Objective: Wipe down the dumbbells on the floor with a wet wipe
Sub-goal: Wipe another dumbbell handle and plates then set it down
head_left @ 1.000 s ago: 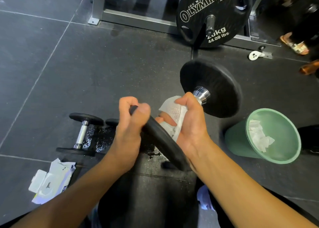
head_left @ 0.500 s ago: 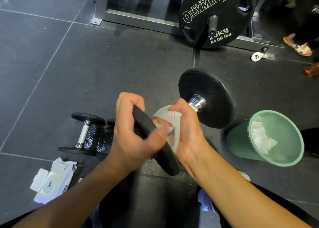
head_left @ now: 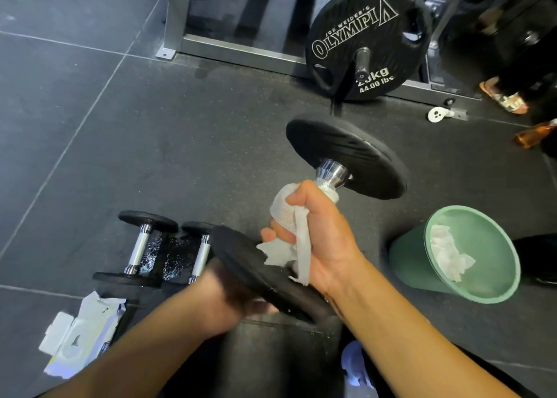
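I hold a black dumbbell (head_left: pixel 346 153) with a chrome handle tilted up off the floor. My right hand (head_left: pixel 319 235) grips the handle through a white wet wipe (head_left: pixel 284 216) wrapped round it. My left hand (head_left: pixel 223 301), blurred, holds the near black plate (head_left: pixel 256 274) from below. Two smaller dumbbells lie side by side on the floor at the left, one (head_left: pixel 138 247) further left, the other (head_left: pixel 200 253) partly hidden behind the near plate. The floor between them looks wet.
A green bin (head_left: pixel 416 265) holding used wipes is tipped at the right. A wet wipe pack (head_left: pixel 81 334) lies lower left. A 20 kg Olympia plate (head_left: pixel 364 42) hangs on a grey rack behind. Someone's sandalled foot (head_left: pixel 503 97) is at the far right.
The dumbbell has tilted more upright, its far plate rising. My left hand has shifted from the top edge of the near plate to underneath it. My right hand still holds the wipe on the handle.
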Motion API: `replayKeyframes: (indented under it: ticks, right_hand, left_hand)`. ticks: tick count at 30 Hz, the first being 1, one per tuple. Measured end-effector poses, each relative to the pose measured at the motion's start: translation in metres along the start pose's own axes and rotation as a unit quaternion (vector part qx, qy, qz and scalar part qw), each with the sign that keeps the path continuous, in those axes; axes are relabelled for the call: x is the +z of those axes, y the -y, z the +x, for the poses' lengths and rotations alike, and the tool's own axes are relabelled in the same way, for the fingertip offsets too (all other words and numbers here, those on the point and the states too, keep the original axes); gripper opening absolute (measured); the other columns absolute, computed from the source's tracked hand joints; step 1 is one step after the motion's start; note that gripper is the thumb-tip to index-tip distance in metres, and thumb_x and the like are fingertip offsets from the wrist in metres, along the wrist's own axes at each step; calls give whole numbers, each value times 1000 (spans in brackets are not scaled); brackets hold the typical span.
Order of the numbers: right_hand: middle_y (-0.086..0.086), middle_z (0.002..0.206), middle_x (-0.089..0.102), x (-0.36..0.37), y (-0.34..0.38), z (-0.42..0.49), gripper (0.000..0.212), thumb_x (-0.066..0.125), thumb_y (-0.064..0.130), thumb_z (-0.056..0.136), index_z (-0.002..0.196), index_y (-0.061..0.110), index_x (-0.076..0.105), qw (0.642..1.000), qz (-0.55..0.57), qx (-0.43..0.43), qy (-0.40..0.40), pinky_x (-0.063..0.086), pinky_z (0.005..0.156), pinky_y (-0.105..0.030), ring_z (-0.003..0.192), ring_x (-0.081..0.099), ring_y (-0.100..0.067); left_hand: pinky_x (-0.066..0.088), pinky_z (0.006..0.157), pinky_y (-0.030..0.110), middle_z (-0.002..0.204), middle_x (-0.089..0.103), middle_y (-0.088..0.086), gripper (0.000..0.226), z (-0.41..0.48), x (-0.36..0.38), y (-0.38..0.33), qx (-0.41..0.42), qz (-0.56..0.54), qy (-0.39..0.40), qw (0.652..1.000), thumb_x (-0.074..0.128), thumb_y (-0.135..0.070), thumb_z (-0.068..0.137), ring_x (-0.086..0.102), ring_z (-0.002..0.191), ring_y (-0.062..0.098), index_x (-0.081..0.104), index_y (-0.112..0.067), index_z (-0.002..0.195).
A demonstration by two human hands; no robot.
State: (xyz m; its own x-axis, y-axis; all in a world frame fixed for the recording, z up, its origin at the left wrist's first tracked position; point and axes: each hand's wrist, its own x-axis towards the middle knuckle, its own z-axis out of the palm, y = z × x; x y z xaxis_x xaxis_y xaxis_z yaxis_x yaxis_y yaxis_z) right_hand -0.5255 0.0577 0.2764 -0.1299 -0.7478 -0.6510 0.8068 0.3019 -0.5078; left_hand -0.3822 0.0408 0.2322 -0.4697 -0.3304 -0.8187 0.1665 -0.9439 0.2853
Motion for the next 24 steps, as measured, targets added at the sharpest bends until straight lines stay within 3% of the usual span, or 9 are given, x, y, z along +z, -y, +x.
replayKeyframes:
  ticks: [2, 5, 10, 13, 17, 21, 24]
  right_hand:
    - [-5, 61, 38, -3, 3, 1, 20, 57, 9, 80, 88, 18, 41, 999, -11, -12, -42, 44, 53, -32, 48, 39, -19]
    - [-6, 62, 34, -6, 5, 3, 19, 57, 9, 82, 85, 17, 41, 997, -1, -14, -81, 48, 55, -33, 55, 38, -22]
    - [-7, 61, 41, -8, 9, 4, 17, 59, 6, 82, 90, 15, 46, 988, -24, -92, -124, 44, 52, -32, 44, 44, -19]
    - [-11, 64, 41, -7, 9, 3, 12, 57, 0, 83, 80, 11, 53, 970, -103, -176, -133, 41, 53, -34, 52, 44, -23]
    - [-5, 51, 47, -4, 7, -3, 36, 59, -1, 84, 54, 17, 55, 950, -166, -237, -118, 42, 60, -38, 51, 46, -22]
    - [-1, 57, 50, -2, 17, -11, 48, 55, -5, 89, 52, 24, 64, 961, -140, -227, -77, 48, 56, -35, 55, 52, -16]
    - [3, 56, 55, -1, 20, -16, 55, 54, -5, 92, 51, 30, 68, 954, -152, -251, -62, 48, 64, -41, 57, 55, -17]
  left_hand:
    - [50, 104, 57, 136, 67, 27, 56, -2, -1, -14, 18, 15, -26, 999, 49, -51, 103, 67, 115, 41, 68, -4, 128]
    - [51, 109, 56, 135, 68, 28, 83, -6, 6, -26, 42, 80, -8, 996, 52, -66, 97, 63, 131, 43, 58, 1, 144]
    - [54, 105, 62, 132, 72, 19, 70, -18, 18, -15, 77, 107, 25, 991, 59, -58, 94, 67, 127, 36, 64, -5, 140]
    - [62, 80, 59, 127, 74, 22, 50, -20, 22, -9, 77, 140, 39, 986, 66, -33, 93, 75, 111, 36, 65, -6, 135]
    - [61, 73, 63, 120, 76, 24, 39, -19, 25, -7, 79, 133, 18, 988, 60, -23, 102, 76, 104, 41, 63, -5, 136]
    - [60, 63, 64, 106, 77, 22, 25, -26, 29, -13, 142, 134, 8, 981, 58, -15, 103, 76, 83, 33, 63, -5, 125]
    - [62, 68, 66, 105, 75, 20, 20, -35, 36, -10, 188, 130, 9, 973, 58, -7, 102, 76, 88, 31, 60, -7, 122]
